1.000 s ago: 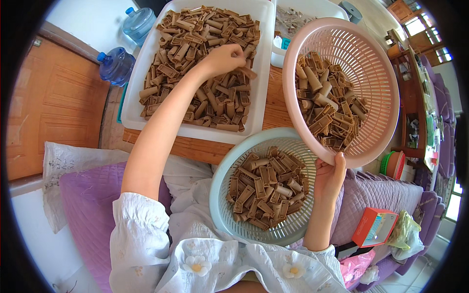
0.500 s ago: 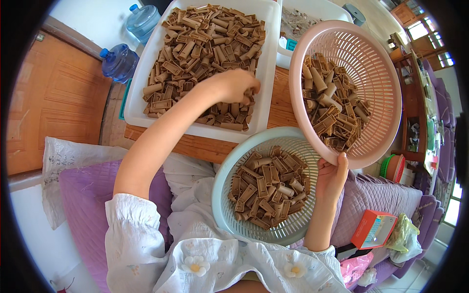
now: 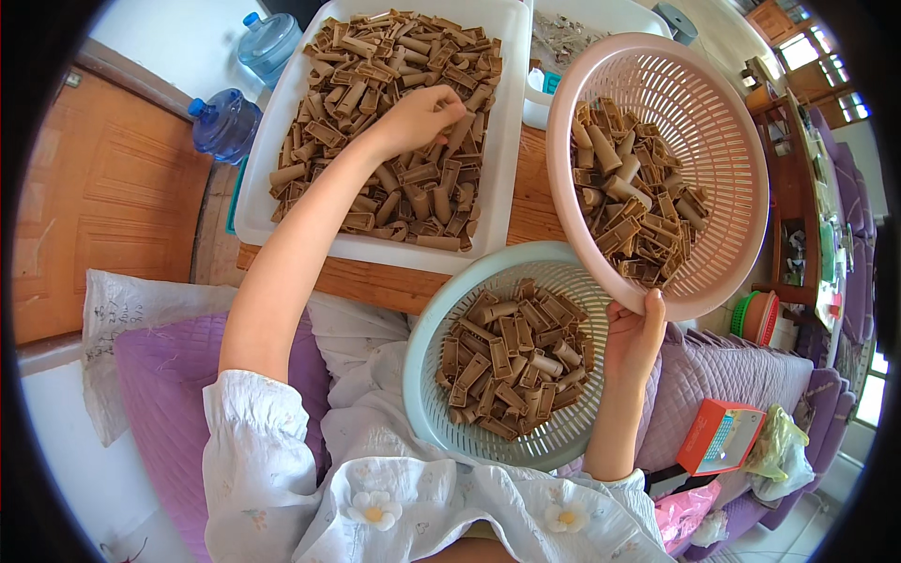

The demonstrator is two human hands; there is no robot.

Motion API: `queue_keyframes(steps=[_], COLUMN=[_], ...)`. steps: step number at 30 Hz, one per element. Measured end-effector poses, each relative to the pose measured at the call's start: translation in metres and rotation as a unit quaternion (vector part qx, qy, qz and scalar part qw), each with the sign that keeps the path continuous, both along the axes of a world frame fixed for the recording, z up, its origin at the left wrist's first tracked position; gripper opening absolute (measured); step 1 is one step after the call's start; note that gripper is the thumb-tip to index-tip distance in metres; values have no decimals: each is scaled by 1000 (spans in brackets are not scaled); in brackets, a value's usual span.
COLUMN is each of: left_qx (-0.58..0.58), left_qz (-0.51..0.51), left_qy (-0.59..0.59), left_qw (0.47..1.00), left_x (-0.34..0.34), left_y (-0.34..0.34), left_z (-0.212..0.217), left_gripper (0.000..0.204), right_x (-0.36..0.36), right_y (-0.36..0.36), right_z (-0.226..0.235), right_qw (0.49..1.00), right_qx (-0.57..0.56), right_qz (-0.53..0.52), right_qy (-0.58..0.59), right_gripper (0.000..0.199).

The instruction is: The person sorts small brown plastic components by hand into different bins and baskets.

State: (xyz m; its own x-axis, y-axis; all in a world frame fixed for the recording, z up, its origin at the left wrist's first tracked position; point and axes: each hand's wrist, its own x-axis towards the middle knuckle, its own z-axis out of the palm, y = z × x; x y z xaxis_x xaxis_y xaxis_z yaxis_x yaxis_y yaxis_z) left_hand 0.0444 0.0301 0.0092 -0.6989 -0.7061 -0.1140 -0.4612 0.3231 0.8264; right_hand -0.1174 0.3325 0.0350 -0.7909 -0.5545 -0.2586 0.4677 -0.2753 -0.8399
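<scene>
Right hand gripping rim of tilted round pink plastic basket above pale green round basket on lap; left hand closing on short brown cardboard tubes in white rectangular tray on desk. Probably light, crushable; best pinched mid-length.

Brightness: bright, even daylight across the whole scene.
Source: likely the window at upper right, which is blown out to white.
Shadows: soft and short; a faint one lies under the left hand on the brown tubes.
Glare: mild sheen on the white tray rim and the pink basket.
Focus: centre sharp; the far right edge looks softer.
Distortion: strong fisheye bending; the door bows outward.
Frame: black circular vignette fills the corners.
</scene>
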Motion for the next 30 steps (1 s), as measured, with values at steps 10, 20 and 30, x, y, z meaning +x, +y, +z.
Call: queue_keyframes(steps=[10, 20, 30], left_qx=[205, -278, -436], left_qz=[62, -149, 60], left_qy=[92, -234, -79], left_qw=[972, 920, 894], left_x=[-26, -34, -23], left_y=[-2, 1, 7], left_z=[0, -8, 102], left_gripper=[20, 16, 15], right_x=[0, -1, 2], right_y=[0, -2, -2], right_z=[-1, 1, 2], right_qw=[1000, 1000, 1000], right_qx=[7, 12, 21], right_qz=[-7, -13, -15], right_qy=[5, -1, -1], right_gripper=[11, 10, 9])
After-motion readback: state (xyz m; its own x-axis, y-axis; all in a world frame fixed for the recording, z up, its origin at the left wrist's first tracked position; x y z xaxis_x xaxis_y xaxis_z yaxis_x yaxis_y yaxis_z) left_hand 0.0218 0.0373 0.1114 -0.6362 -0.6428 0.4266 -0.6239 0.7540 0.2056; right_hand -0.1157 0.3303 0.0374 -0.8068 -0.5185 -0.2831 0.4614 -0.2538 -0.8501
